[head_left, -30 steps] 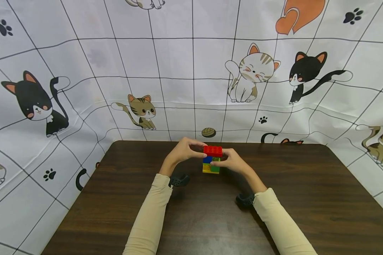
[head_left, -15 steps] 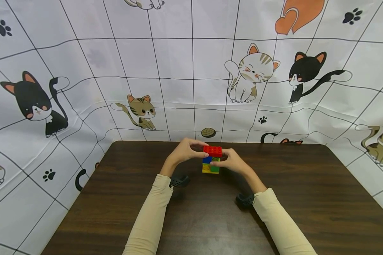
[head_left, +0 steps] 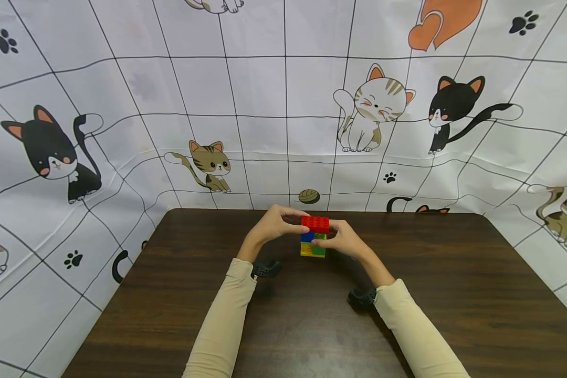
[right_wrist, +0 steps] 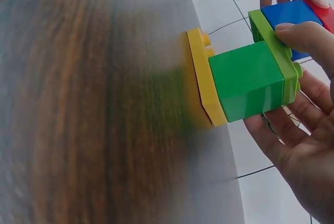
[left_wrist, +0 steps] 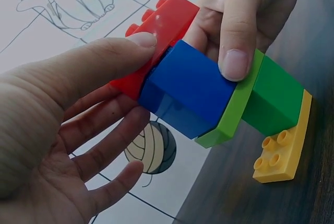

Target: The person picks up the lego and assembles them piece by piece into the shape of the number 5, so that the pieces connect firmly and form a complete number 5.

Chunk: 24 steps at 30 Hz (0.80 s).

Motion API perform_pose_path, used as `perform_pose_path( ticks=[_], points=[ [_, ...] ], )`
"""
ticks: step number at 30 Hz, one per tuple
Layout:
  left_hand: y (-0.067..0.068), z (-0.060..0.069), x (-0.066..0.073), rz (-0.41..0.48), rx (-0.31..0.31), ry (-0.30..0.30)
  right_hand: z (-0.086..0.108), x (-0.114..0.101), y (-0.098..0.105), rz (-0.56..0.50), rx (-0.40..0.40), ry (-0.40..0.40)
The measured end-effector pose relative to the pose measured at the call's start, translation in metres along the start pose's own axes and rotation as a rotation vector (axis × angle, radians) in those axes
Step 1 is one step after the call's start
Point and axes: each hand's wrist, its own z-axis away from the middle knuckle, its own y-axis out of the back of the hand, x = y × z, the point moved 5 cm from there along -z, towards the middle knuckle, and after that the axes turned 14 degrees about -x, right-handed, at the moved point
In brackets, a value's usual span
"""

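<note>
A stack of toy building bricks stands near the table's far edge. Its base is a flat yellow brick (left_wrist: 292, 156), bearing a green block (right_wrist: 248, 83). Above that lies a flat light green brick (left_wrist: 241, 104), then a blue block (left_wrist: 188, 88), and a red brick (head_left: 315, 224) on top. My left hand (head_left: 271, 224) pinches the red brick, thumb on the near side and fingers behind. From the other side my right hand (head_left: 345, 239) grips the stack around the light green brick, its thumb at the edge next to the blue block. Some fingertips are hidden behind the bricks.
The dark wooden table (head_left: 283, 325) extends below and to both sides of the arms. A white sheet (head_left: 260, 84) printed with cats and grid lines hangs behind it. A dark band with a camera is on each wrist.
</note>
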Motion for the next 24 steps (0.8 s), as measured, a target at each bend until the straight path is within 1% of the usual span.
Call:
perform_pose_path(
  ticks=[3, 11, 24],
  points=[
    [0.0004, -0.0002, 0.0001, -0.004, -0.004, -0.009, 0.0005, 0.0006, 0.0004, -0.012, 0.003, 0.0],
    [0.001, -0.0004, 0.0015, -0.031, -0.009, -0.01, 0.0, 0.0012, -0.0004, -0.041, 0.011, 0.019],
    [0.0015, -0.0002, 0.0018, -0.051, -0.012, -0.021, -0.0013, -0.001, -0.0015, -0.053, 0.025, 0.052]
  ],
)
